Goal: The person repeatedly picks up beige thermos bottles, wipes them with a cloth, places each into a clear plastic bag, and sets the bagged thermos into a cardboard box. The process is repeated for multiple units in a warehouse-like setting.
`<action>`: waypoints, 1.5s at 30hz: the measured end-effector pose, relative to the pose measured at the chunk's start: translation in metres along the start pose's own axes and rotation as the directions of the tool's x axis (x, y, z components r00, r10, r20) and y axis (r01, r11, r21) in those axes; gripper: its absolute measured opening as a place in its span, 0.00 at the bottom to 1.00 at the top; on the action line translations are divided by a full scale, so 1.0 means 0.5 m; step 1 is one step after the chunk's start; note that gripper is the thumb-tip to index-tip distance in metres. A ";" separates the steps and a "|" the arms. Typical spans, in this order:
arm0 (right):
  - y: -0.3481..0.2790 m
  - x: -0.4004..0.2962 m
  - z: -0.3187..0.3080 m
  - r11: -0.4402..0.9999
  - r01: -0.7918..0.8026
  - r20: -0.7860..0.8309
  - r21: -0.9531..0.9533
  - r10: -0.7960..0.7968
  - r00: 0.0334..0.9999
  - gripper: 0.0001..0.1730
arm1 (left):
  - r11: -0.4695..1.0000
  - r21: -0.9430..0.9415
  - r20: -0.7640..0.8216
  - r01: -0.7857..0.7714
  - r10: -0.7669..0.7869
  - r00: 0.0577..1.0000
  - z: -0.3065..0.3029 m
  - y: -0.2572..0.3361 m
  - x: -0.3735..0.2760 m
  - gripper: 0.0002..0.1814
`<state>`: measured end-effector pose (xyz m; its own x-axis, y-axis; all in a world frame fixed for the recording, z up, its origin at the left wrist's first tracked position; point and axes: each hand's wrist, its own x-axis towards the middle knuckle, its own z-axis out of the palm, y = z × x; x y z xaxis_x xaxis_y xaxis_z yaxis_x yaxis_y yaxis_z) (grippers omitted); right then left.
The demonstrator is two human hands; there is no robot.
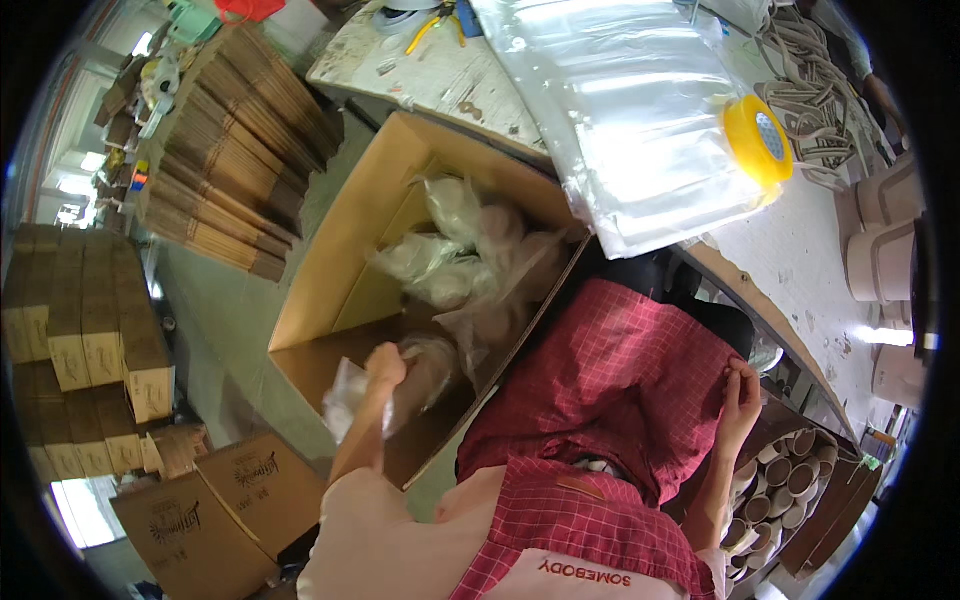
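Note:
My left hand (pixel 388 367) is inside a large open cardboard box (pixel 337 262), closed on the gathered end of a clear plastic bag (pixel 431 367). The bag's contents are blurred. Several more clear bags (pixel 450 277) holding pale rounded items lie in the box beyond that hand. My right hand (pixel 742 382) rests at the edge of a red checked apron (pixel 600 360) over my lap, fingers loosely bent, with no object seen in it. On the worktable (pixel 442 82) lies a stack of clear plastic bags (pixel 637 135) with a yellow tape roll (pixel 757 140) on its corner.
Flattened cardboard boxes (pixel 232 142) stand left of the open box. Closed cartons (pixel 90 322) are stacked at far left. At lower right, a carton holds many pale cylindrical pieces (pixel 780 480). Yellow-handled pliers (pixel 427 34) and pale containers (pixel 885 262) are on the worktable. A person's arm (pixel 877 94) shows beyond.

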<state>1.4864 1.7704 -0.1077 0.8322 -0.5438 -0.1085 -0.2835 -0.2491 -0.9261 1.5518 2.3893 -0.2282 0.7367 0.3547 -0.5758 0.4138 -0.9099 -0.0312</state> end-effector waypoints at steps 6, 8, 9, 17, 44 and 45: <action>-0.071 -0.011 0.023 0.923 0.094 -0.093 -0.373 -0.138 0.986 0.05 | 0.993 0.069 0.276 -0.096 0.074 0.958 0.249 0.117 0.279 0.28; -0.068 -0.008 0.026 0.926 0.089 -0.140 -0.368 -0.150 0.979 0.05 | 0.985 0.117 0.261 -0.126 0.092 0.961 0.245 0.170 0.320 0.28; -0.077 0.021 0.031 0.909 0.182 -0.100 -0.374 -0.235 0.967 0.06 | 0.989 0.111 0.244 -0.097 0.068 0.968 0.257 0.176 0.315 0.27; -0.091 0.050 -0.037 0.975 -0.034 0.111 -0.218 0.060 0.992 0.07 | 0.958 0.219 0.189 -0.185 0.145 0.971 0.192 0.268 0.317 0.24; -0.589 0.065 -0.354 0.560 0.250 -0.017 -0.790 -0.427 0.904 0.22 | -0.351 -0.571 -0.410 -0.742 0.905 -0.113 -0.453 0.863 -0.496 0.39; -0.553 0.087 -0.337 0.492 0.224 0.084 -0.841 -0.291 0.953 0.23 | -0.344 -0.611 -0.340 -0.713 0.927 -0.156 -0.443 0.927 -0.533 0.44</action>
<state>1.5208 1.6804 0.2047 0.9155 -0.3786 0.1363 -0.3537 -0.9187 -0.1758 1.6658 1.9209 0.0917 0.4507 -0.8260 0.3386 -0.3409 0.1912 0.9204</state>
